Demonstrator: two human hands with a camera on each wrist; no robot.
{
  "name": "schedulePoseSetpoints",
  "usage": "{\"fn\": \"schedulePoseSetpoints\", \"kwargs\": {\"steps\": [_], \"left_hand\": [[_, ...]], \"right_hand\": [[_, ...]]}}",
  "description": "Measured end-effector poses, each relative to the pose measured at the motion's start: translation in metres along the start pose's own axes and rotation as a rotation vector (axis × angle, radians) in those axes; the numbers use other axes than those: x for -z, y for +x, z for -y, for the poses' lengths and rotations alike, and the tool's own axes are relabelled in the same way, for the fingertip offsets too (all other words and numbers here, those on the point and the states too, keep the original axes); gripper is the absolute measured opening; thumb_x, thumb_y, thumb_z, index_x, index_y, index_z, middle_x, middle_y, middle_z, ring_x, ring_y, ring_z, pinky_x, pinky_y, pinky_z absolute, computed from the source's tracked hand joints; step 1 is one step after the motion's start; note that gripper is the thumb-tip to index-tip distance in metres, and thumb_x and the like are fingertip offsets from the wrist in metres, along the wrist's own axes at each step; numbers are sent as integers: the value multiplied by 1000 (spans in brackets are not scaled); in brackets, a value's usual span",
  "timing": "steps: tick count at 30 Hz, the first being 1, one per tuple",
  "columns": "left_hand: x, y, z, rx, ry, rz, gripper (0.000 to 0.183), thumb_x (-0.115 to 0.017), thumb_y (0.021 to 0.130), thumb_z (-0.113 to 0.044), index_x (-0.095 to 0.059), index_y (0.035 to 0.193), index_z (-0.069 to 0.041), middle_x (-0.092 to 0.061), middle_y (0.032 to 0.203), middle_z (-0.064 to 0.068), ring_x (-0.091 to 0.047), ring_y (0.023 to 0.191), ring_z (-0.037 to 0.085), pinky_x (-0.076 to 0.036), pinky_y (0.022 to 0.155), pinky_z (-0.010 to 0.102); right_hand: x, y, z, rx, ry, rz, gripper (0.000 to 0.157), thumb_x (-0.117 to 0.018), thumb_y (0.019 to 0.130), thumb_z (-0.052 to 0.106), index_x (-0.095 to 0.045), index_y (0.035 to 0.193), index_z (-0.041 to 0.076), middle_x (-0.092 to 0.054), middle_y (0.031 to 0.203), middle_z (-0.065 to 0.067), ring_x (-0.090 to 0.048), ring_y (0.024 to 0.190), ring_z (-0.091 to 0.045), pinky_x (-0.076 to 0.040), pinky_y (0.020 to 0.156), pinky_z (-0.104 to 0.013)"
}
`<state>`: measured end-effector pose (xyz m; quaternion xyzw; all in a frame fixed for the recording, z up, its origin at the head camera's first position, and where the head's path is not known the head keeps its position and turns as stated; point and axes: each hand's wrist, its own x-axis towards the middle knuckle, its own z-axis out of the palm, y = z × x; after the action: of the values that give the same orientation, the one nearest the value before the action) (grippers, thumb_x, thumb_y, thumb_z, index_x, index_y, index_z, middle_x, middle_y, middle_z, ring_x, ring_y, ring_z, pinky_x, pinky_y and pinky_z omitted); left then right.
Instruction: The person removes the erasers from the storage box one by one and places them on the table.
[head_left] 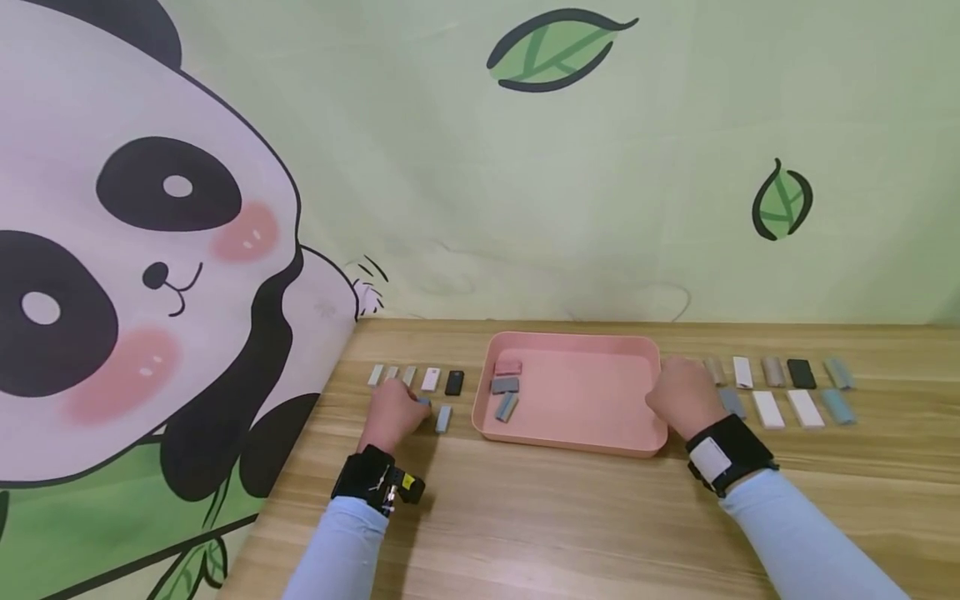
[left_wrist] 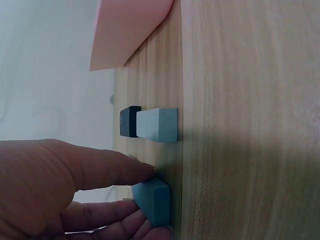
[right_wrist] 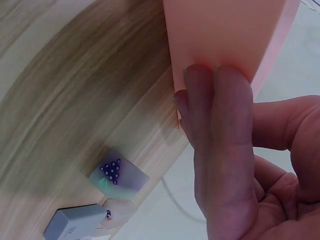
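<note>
In the left wrist view my left hand (left_wrist: 95, 185) pinches a small teal block (left_wrist: 154, 202), thumb on one side and fingers on the other, low at the tabletop. From the head view, the left hand (head_left: 393, 410) mostly covers this block. My right hand (head_left: 686, 396) is at the right end of a pink tray (head_left: 585, 446). Its straight fingers press the tray's outer wall, while the thumb goes behind them at the rim and its tip is hidden. Inside the tray, at the left, lie a pink block (head_left: 508, 367), a grey-blue block (head_left: 506, 386) and a blue-and-beige block (head_left: 507, 407).
Beside the left hand lie a light blue block (head_left: 443, 419), a black block (head_left: 454, 383), a white block (head_left: 431, 380) and several pale ones. Two rows of blocks, including a black one (head_left: 801, 374), lie right of the tray. A panda-print cloth (head_left: 585, 208) hangs behind.
</note>
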<state>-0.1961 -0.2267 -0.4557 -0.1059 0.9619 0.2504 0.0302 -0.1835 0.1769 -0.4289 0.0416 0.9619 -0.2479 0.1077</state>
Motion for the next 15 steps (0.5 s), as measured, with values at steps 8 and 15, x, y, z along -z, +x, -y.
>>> {"fn": "schedulePoseSetpoints", "kwargs": {"steps": [8,15], "left_hand": [[0,-1,-3,-7,28,-3,34,-72,67,-13,-45,47,-12,-37,47,-5,-38,44,13,-30,41,26],[7,-5,-12,-16,79,-17,37,-69,71,-14,-39,48,-14,-33,48,-5,-37,43,13,-28,40,26]], "right_hand": [[1,0,0,-10,7,2,13,-56,79,8,-60,71,-1,-56,63,-9,-54,53,-20,-39,45,-25],[1,-1,0,-5,16,-3,12,-56,79,7,-60,72,-2,-56,63,-10,-54,53,-20,-39,44,-24]]}}
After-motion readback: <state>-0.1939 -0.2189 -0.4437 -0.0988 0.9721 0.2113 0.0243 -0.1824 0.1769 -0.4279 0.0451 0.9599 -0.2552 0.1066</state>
